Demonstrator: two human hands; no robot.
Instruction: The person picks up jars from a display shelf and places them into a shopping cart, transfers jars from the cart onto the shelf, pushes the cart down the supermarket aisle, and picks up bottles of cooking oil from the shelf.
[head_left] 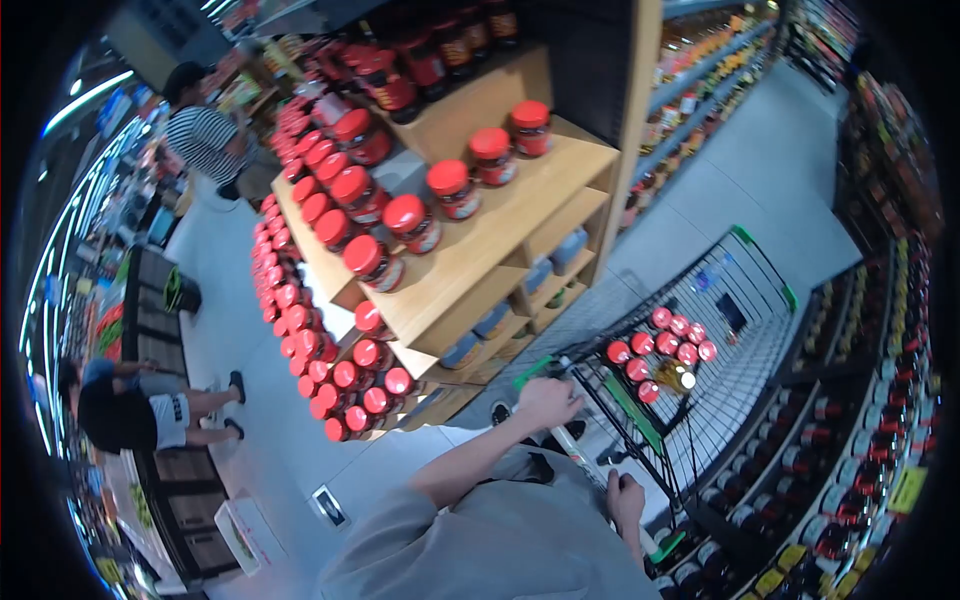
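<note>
My left hand (548, 404) is closed round the handle bar (578, 452) of a shopping cart near its left end. Farther along the same bar, my right hand (626, 497) is closed on it too. The wire cart (755, 300) stands in front of me. Inside it are several red-lidded jars (687, 352) and a bottle (673, 377) with yellowish contents and a pale cap, grouped toward the handle end. A dark flat item (731, 312) shows farther forward in the cart.
A wooden display (480, 260) with many red-lidded jars (405, 215) stands ahead and to the left. Shelves of bottles (840, 500) run along the right. Two people (205, 140) are at the left. Grey floor (745, 170) stretches ahead between shelves.
</note>
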